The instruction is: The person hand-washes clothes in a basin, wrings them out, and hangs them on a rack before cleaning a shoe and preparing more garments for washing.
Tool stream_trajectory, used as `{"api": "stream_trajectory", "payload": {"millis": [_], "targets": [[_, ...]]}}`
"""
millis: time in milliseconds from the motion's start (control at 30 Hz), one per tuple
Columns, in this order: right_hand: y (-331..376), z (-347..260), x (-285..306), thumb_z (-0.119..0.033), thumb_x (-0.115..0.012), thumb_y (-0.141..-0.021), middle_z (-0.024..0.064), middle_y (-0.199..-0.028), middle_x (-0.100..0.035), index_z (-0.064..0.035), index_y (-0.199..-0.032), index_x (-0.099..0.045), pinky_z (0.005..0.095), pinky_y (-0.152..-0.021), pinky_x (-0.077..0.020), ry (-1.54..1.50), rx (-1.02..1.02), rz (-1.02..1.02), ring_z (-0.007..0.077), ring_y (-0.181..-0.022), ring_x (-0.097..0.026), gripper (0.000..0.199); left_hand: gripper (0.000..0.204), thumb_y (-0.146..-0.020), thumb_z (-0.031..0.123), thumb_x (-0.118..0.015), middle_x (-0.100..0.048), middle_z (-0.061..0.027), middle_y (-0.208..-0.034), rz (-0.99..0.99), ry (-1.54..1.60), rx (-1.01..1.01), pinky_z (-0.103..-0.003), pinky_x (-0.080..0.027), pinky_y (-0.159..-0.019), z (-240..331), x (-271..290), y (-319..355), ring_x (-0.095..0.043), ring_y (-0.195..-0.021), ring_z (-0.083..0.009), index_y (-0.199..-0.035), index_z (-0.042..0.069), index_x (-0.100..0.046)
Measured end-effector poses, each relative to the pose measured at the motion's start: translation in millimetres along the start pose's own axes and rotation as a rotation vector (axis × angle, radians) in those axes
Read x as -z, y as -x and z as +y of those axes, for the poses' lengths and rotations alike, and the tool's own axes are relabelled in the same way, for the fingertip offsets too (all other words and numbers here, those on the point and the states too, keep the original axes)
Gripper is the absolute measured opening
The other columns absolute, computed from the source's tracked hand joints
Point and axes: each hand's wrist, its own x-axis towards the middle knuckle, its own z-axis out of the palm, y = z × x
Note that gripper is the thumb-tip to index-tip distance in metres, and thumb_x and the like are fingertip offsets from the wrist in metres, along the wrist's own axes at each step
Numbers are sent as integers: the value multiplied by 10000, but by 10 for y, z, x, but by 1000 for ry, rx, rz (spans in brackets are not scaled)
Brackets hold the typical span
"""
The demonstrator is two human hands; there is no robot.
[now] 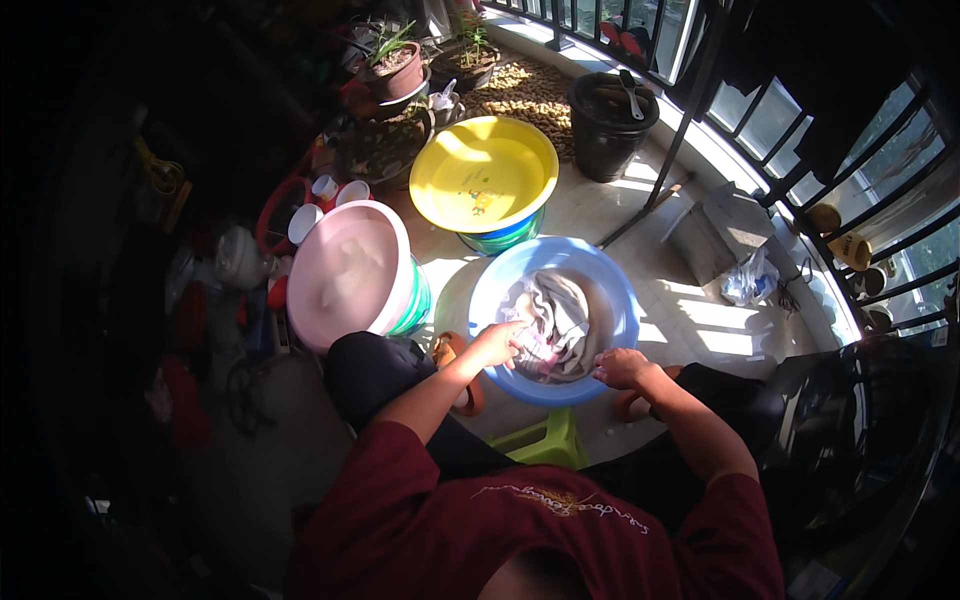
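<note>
Head view: round pale-pink plastic basin (312,268) crowds left, round yellow plastic basin (440,182) far side, round black bucket (603,150) far right. Crumpled grey-and-white cloth (556,318) sits in near round light-blue plastic basin (622,290). Left hand (498,343) part-curled over cloth, right hand (622,368) loosely curled at right rim; can't tell grip on either.

Sunlight stripes a pale floor (690,330) bearing a black bucket (608,138), grayish box (725,240), plastic bag (750,280) and small brown pieces (520,98).
</note>
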Motion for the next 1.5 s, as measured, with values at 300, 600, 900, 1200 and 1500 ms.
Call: {"api": "stream_trajectory", "payload": {"millis": [300,600,900,1200,1500], "targets": [[-39,41,-58,-371,-498,-819,93,-1055,-588,-129,-1014,-599,376,-849,-436,7,-13,-13,268,-999,-552,327,759,-646,-182,-421,-387,-202,-1299,85,-44,-202,-284,-487,-749,212,-19,54,-491,-1093,-266,-1327,142,-333],[-24,54,-58,-371,-490,-822,93,-1064,-586,-131,-1023,-597,376,-859,-431,20,5,-7,266,-1008,-547,331,664,-602,-186,-355,-439,-197,-1247,69,-28,-286,-294,-424,-855,-25,-34,-103,-482,-1114,-293,-1208,58,-478],[-67,-83,-5,-363,-497,-810,106,-1026,-594,-119,-992,-602,385,-857,-431,30,11,-73,275,-1004,-550,322,526,-676,-124,-425,-554,-181,-1109,83,80,-143,-290,-462,-789,-127,-21,-26,-602,-923,-260,-1163,52,-516],[-166,105,-37,-374,-474,-819,127,-1079,-578,-129,-1066,-579,402,-869,-413,16,-70,-108,303,-1023,-533,364,483,-650,-17,-654,-596,-138,-1053,108,-45,-54,-305,-441,-821,-203,-49,-31,-575,-960,-254,-1115,80,-570],[-109,90,-75,-369,-488,-808,129,-1092,-573,-136,-1058,-588,383,-867,-424,9,-92,-91,280,-1033,-536,356,396,-687,-79,-424,-630,-132,-945,187,76,-123,-255,-467,-689,-591,-293,17,-625,-735,-139,-1032,15,-595]]}}
